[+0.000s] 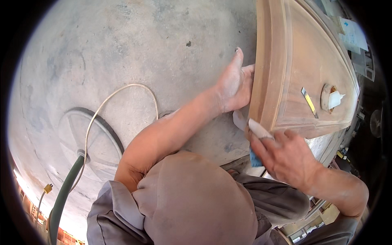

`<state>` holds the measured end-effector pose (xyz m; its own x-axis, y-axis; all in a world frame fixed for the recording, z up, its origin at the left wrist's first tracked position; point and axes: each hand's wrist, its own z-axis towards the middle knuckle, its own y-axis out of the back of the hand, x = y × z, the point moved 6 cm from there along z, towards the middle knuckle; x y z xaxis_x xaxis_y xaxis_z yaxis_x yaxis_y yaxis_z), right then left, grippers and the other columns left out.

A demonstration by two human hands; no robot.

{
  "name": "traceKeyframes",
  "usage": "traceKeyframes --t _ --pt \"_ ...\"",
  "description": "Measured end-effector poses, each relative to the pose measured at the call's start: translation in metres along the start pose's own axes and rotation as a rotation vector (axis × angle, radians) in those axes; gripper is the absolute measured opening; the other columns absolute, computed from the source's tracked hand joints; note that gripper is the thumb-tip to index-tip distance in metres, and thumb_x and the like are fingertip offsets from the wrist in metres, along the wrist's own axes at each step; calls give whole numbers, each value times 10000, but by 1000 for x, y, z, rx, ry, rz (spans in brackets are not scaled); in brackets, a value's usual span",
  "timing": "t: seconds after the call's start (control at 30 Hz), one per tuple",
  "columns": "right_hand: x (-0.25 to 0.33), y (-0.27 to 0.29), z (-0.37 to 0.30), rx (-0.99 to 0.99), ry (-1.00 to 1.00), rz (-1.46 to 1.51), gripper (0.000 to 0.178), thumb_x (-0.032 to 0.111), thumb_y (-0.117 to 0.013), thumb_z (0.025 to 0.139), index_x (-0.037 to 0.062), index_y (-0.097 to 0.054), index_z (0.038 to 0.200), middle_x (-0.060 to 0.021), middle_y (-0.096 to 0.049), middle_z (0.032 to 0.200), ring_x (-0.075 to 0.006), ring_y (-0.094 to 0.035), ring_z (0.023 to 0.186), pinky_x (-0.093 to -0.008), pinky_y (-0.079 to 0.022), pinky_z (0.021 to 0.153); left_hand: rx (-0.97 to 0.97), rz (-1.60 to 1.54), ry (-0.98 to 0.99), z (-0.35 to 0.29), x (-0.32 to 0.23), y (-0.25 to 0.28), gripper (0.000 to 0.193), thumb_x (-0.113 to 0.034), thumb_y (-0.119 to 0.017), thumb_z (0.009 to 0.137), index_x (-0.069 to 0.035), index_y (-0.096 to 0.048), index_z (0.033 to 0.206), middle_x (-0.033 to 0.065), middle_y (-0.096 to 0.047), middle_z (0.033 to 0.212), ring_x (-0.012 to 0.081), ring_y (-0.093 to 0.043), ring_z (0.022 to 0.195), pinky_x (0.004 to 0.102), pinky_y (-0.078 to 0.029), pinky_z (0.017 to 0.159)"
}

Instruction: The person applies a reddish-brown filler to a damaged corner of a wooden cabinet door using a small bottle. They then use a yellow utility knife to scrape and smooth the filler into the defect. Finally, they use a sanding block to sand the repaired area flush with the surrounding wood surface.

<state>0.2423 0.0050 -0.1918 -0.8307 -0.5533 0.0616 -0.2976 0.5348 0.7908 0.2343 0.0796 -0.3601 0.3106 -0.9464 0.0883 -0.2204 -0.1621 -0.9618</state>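
A brown wooden door panel (310, 61) lies flat at the upper right, with raised moulding. My left hand (234, 83) presses against its left edge, fingers wrapped around the side. My right hand (286, 157) grips a folded piece of pale sandpaper (258, 128) with a blue backing, held against the panel's near corner. On the panel lie a small yellow-and-metal tool (309, 101) and a round roll with a white piece on it (331, 98).
A dusty concrete floor (122, 49) fills the left side. A white cord (122, 92) loops over it beside a green hose (65, 196) and a round fan guard (87, 143). Papers and clutter (353, 34) sit past the panel.
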Motion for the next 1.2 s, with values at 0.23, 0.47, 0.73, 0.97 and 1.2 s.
traceKeyframes --t 0.23,0.47,0.73,0.97,1.2 --pt "-183 69 107 -428 -299 -357 210 113 -728 773 72 -709 978 -77 -750 928 -310 -708 1003 -478 -550 955 -10 -24 89 -2 -4 -6 853 -705 -261 1090 -47 -338 1627 147 -441 1637 310 -439 1510 514 -340 1269" --pt "-134 56 90 -534 38 -280 245 81 -690 779 65 -716 1022 -124 -782 1001 -314 -617 1282 -474 -442 1163 19 66 37 -9 -6 -10 697 -576 -308 1140 -111 -278 1657 113 -392 1667 292 -394 1538 515 -335 1276" --pt "-225 84 127 -696 -86 -232 544 -113 -563 771 95 -681 1260 -129 -680 1376 -366 -484 1448 -502 -315 1291 82 85 87 -6 -3 -7 739 -565 -321 1140 -92 -172 1688 117 -307 1710 287 -310 1582 513 -290 1300" --pt "-274 69 116 -756 42 54 521 -34 -538 885 132 -685 1356 -157 -551 1566 -400 -462 1480 -470 -340 1273 18 91 100 -4 -3 -11 710 -526 -286 1157 -72 -161 1688 117 -273 1723 272 -272 1596 502 -265 1312" --pt "-312 35 72 -744 -92 283 597 -59 -500 891 164 -658 1421 -142 -519 1606 -403 -395 1529 -487 -259 1311 -21 109 83 -1 -2 -7 685 -492 -253 1168 -67 -134 1691 109 -229 1743 264 -256 1601 482 -250 1320"
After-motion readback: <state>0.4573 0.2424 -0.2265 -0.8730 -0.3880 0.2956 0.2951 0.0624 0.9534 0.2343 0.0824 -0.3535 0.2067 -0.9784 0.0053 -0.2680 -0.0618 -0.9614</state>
